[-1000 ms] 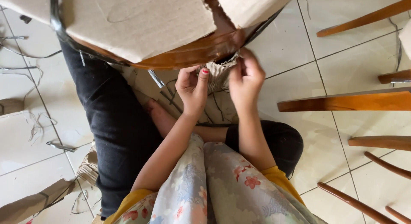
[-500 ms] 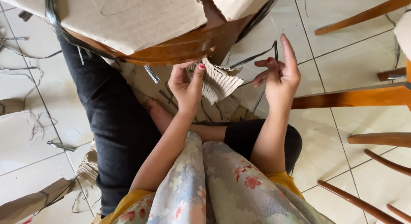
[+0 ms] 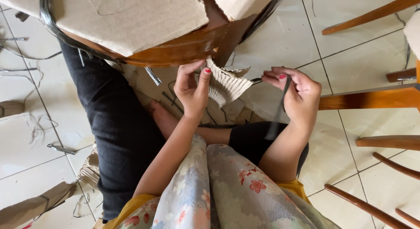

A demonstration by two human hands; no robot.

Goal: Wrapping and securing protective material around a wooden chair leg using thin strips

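Over a littered tile floor (image 3: 271,58), torn corrugated cardboard (image 3: 225,84) is pinched by the left hand (image 3: 192,86); a dark strap (image 3: 280,108) is gripped in the closed right hand (image 3: 297,93). The frayed piece could be ripped by hard pulling.

Ribbed matt corrugated cardboard scrap (image 3: 225,83) under glossy varnished wooden chair frame (image 3: 175,49).

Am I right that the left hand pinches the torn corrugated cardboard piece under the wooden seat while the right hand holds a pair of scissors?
Not quite. The head view shows the right hand holding a thin dark strip, not scissors. The left hand does pinch the torn corrugated cardboard piece under the wooden seat.
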